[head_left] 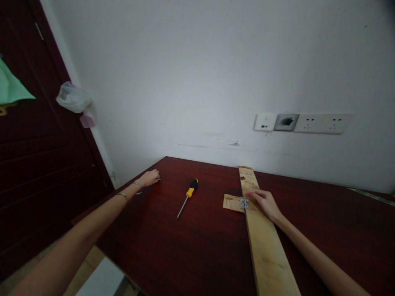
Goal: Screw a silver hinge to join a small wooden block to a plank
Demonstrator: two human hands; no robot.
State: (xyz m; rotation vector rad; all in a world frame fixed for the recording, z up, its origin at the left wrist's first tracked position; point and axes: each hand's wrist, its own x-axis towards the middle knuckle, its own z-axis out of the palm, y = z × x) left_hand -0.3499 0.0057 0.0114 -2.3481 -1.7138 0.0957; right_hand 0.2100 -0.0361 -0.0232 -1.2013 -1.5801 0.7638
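At the table's left edge my left hand is closed, its fingertips down near the surface. A small thin shiny piece pokes out by those fingertips; its kind is too small to tell. My right hand rests on the long wooden board, fingers pinched together beside a silver hinge. Whatever those fingers may hold is hidden. The hinge lies across the joint between the board and a short wood piece. Between my hands lies a screwdriver with a black and yellow handle, untouched.
The dark red table meets a white wall at the back. Wall sockets sit above it on the right. At left stand a dark door and a hanging plastic bag. A flat green-edged strip lies at the far right.
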